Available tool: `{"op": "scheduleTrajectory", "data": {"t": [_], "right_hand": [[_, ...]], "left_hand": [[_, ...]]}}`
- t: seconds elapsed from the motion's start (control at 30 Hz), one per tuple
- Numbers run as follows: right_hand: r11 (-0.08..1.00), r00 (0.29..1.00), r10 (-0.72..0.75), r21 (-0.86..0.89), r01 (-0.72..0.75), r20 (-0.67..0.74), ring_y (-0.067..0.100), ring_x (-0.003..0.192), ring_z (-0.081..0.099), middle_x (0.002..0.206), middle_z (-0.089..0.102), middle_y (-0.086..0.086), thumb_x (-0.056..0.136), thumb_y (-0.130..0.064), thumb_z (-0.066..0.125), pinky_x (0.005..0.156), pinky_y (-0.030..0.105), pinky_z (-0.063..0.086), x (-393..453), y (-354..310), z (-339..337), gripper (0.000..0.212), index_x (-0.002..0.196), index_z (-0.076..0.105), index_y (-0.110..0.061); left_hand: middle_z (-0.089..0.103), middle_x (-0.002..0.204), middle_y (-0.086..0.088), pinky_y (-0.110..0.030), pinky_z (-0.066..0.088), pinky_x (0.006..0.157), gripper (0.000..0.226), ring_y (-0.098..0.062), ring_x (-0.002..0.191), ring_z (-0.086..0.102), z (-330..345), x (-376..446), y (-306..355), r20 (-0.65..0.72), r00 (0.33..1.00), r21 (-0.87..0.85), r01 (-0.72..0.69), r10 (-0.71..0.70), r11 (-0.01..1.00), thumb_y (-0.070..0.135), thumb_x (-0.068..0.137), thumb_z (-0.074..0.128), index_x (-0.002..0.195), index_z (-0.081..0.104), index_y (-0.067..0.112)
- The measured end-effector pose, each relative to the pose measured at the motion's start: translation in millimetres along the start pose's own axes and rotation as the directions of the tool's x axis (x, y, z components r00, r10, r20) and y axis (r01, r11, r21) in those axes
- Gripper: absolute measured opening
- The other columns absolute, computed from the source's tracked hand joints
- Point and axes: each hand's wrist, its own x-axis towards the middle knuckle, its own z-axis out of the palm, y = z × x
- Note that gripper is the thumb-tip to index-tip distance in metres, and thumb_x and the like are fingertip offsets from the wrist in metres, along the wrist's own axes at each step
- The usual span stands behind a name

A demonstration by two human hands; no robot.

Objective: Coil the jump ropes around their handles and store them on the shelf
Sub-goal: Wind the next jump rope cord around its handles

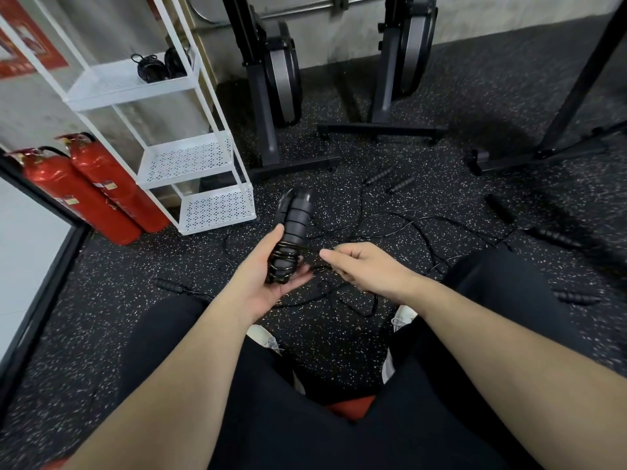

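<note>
Jump-rope handles (294, 228), two black ones held side by side, stand nearly upright in the left hand (263, 276), whose grip is curled round their lower ends. Several turns of black cord (284, 257) are wound round the lower part of the pair. The right hand (364, 268) pinches the free run of that cord just beside the handles, grip closed on it.

Loose cord (390, 222) lies tangled on the speckled floor (118, 290) beyond the hands. Further handles lie on the floor: two (390, 179) near the machine feet, one (556, 237) at right, one (575, 296) beside the right knee, one (168, 285) at left.

White shelf (163, 96) stands left of centre; its top tier carries two coiled black ropes (159, 66). Two red fire extinguishers (91, 188) lean against the wall beside the shelf. Two black machines (278, 72) stand behind, their base bars close to the shelf foot.
</note>
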Motion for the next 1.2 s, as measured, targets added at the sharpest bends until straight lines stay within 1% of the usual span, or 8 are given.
{"op": "scheduleTrajectory", "data": {"t": [0.13, 0.27, 0.4, 0.6, 0.87, 0.97, 1.1, 1.2], "right_hand": [[1.000, 0.999, 0.004, -0.006, -0.004, 0.037, 0.020, 0.065, 0.037, 0.058, 0.045, -0.013, 0.103, -0.048, 0.051, 0.067, 0.036, 0.035, 2, 5, -8, 0.039, 0.072, 0.060, -0.026], [0.999, 0.992, 0.030, -0.034, -0.026, 0.121, 0.014, 0.068, 0.043, 0.064, 0.046, -0.010, 0.107, -0.040, 0.044, 0.077, 0.032, 0.044, 4, 7, -13, 0.034, 0.088, 0.064, -0.019], [0.996, 0.979, 0.086, -0.008, -0.086, 0.186, 0.011, 0.063, 0.036, 0.064, 0.038, -0.009, 0.106, -0.049, 0.040, 0.071, 0.028, 0.037, 4, 8, -17, 0.041, 0.082, 0.054, -0.019], [0.991, 0.983, 0.133, -0.001, -0.134, 0.124, 0.009, 0.063, 0.036, 0.066, 0.037, -0.010, 0.103, -0.054, 0.045, 0.074, 0.026, 0.036, 8, 12, -17, 0.040, 0.081, 0.051, -0.021], [0.952, 0.959, 0.245, 0.148, -0.266, 0.144, 0.011, 0.056, 0.031, 0.059, 0.037, -0.011, 0.087, -0.057, 0.068, 0.061, 0.027, 0.030, 10, 18, -15, 0.037, 0.077, 0.057, -0.023], [0.945, 0.955, 0.267, 0.158, -0.286, 0.132, 0.009, 0.053, 0.032, 0.056, 0.040, -0.012, 0.090, -0.043, 0.070, 0.058, 0.026, 0.030, 9, 20, -17, 0.027, 0.077, 0.058, -0.022], [0.951, 0.952, 0.295, 0.074, -0.301, 0.079, 0.009, 0.055, 0.034, 0.054, 0.043, -0.012, 0.100, -0.026, 0.060, 0.057, 0.026, 0.031, 10, 24, -16, 0.030, 0.070, 0.054, -0.023], [0.966, 0.965, 0.260, -0.008, -0.260, 0.033, 0.011, 0.067, 0.052, 0.061, 0.062, -0.014, 0.101, -0.022, 0.058, 0.064, 0.025, 0.040, 8, 22, -19, 0.023, 0.079, 0.064, -0.018]], "left_hand": [[0.067, 0.079, -0.009, -0.036, 0.063, 0.057, 0.039, -0.017, 0.057, 0.064, -3, -3, 9, -0.066, 0.998, -0.084, 0.012, -0.017, 0.996, 0.044, 0.094, 0.067, 0.113, 0.066, 0.010], [0.064, 0.082, -0.010, -0.030, 0.059, 0.047, 0.037, -0.015, 0.053, 0.060, -8, -5, 9, -0.030, 0.998, -0.105, 0.047, -0.050, 0.993, 0.045, 0.095, 0.066, 0.110, 0.066, 0.011], [0.062, 0.079, -0.008, -0.024, 0.056, 0.043, 0.038, -0.012, 0.046, 0.057, -12, -6, 12, 0.085, 0.995, -0.232, 0.076, -0.058, 0.970, 0.047, 0.092, 0.063, 0.112, 0.066, 0.014], [0.061, 0.078, -0.008, -0.024, 0.055, 0.040, 0.042, -0.011, 0.043, 0.055, -15, -8, 10, 0.227, 0.970, -0.182, 0.127, -0.084, 0.975, 0.049, 0.087, 0.063, 0.112, 0.071, 0.016], [0.064, 0.075, -0.005, -0.023, 0.049, 0.041, 0.043, -0.013, 0.043, 0.053, -8, -16, 4, 0.370, 0.908, 0.170, 0.141, -0.196, 0.975, 0.052, 0.089, 0.059, 0.115, 0.062, 0.018], [0.068, 0.076, -0.008, -0.028, 0.052, 0.048, 0.038, -0.017, 0.046, 0.057, -5, -18, 1, 0.375, 0.894, 0.337, 0.114, -0.244, 0.935, 0.043, 0.086, 0.062, 0.111, 0.058, 0.016], [0.071, 0.084, -0.014, -0.035, 0.057, 0.054, 0.050, -0.023, 0.058, 0.064, -4, -15, -2, 0.386, 0.881, 0.423, 0.094, -0.273, 0.901, 0.030, 0.082, 0.070, 0.130, 0.056, 0.020], [0.072, 0.095, -0.014, -0.039, 0.059, 0.056, 0.051, -0.030, 0.074, 0.064, -3, -13, -5, 0.383, 0.875, 0.485, 0.083, -0.297, 0.871, 0.022, 0.083, 0.070, 0.132, 0.057, 0.032]]}}
